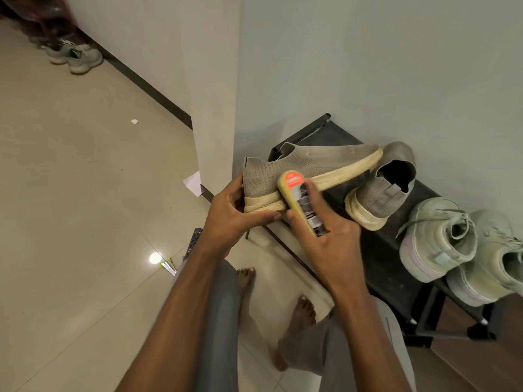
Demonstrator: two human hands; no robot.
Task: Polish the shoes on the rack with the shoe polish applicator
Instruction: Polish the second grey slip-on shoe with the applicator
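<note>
- Shoe polish applicator [300,203] lies in the right hand [329,236], fingers curled round its body, its upper end against the side of the beige knit shoe [285,172] near the heel
- left hand [235,219] grips that shoe's heel and sole, holding it above the front of the rack [376,250]; its partner shoe [382,188] sits on the rack just beside
- judged: keep the heel grip steady and the applicator's working face flat on the knit; work in short even strokes toward the toe; light pressure, since mesh may soak polish unevenly

A home hallway: tiled floor [70,165], dark shoe rack [393,250] against the wall [368,66], sneakers [75,56] by the baseboard.
</note>
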